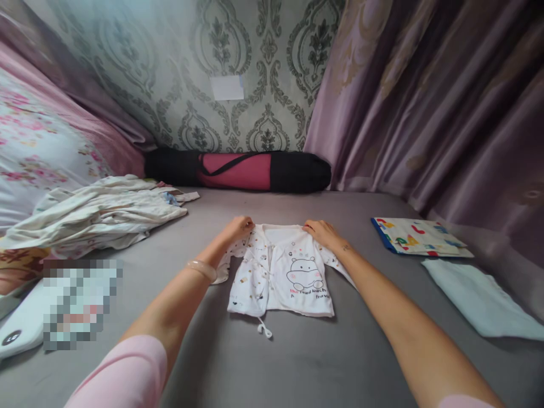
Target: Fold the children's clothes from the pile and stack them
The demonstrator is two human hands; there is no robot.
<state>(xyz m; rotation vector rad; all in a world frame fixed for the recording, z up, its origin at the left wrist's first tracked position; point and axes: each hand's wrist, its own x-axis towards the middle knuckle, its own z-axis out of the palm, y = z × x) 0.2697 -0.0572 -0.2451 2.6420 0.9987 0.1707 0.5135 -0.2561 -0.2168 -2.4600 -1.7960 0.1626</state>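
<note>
While both hands pinch a printed shirt, rumpled cloth lies left. The cylindrical bag behind seems fabric.

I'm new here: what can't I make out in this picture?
All in the head view:
- Object at left: masked by pixel blocks.
- White slab: cut by the left edge, partly pixelated.
- Shirt: one sleeve end hidden by the right forearm; smallest print too small.
- Left grip, right grip: exact finger placement too small.
- Pale cloth: cut by the right edge.
</note>
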